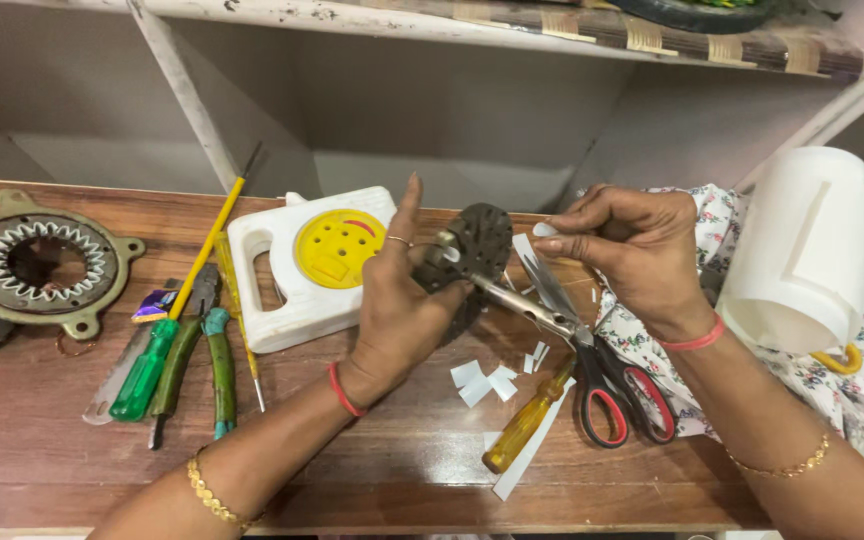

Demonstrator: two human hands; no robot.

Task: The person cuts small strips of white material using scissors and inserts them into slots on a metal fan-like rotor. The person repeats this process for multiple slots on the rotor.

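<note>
Left hand (pixel 397 300) raised above wooden counter (pixel 42 450), fingers closed round a dark perforated metal disc w/ shaft (pixel 477 255); index finger sticks straight up, not gripping. Disc held on edge, tilted, approx. centre of view, shaft end pointing down-right toward scissors.

Right hand (pixel 632 255) just beside disc, thumb and forefinger pinched on a small white paper strip (pixel 544 229) at disc's upper right edge; other fingers curled.

On counter below hands: red-handled scissors (pixel 602 385), blades open, yellow-handled screwdriver (pixel 524 425), white paper offcuts (pixel 482 382) scattered btwn them.

Left of hands: white plastic box w/ yellow round insert (pixel 307 265), green-handled screwdriver (pixel 152 365), green-handled pliers (pixel 207 365). Far left: round motor stator w/ windings (pixel 37 262).

Right: white paper roll (pixel 807 250) lying on floral cloth (pixel 852 380).
</note>
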